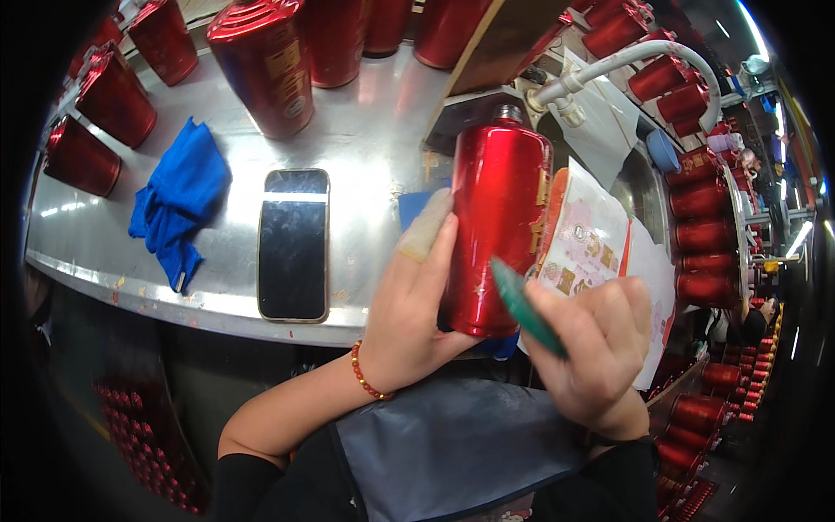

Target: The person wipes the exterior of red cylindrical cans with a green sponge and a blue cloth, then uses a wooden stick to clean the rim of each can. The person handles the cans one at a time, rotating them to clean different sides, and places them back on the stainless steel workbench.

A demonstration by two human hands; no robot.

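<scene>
A glossy red bottle (491,217) with a narrow threaded neck stands upright, tilted slightly, near the bench's front edge. My left hand (407,300) grips it from the left and below, a beige cover (426,228) on one finger. Gold markings run down its right side. In my right hand (593,348) is a flat green scraper (526,309), its tip against or just before the bottle's lower front; contact is unclear. Printed sheets (584,233) with decal-like designs lie right of the bottle. Behind my left fingers shows a bit of blue cloth (411,209).
A phone (294,248) lies on the metal bench (235,261), beside a crumpled blue cloth (183,196). Several red bottles (261,65) stand along the back and left. A curved white pipe (644,54) arches over at right. Rows of red bottles (703,235) line the far right.
</scene>
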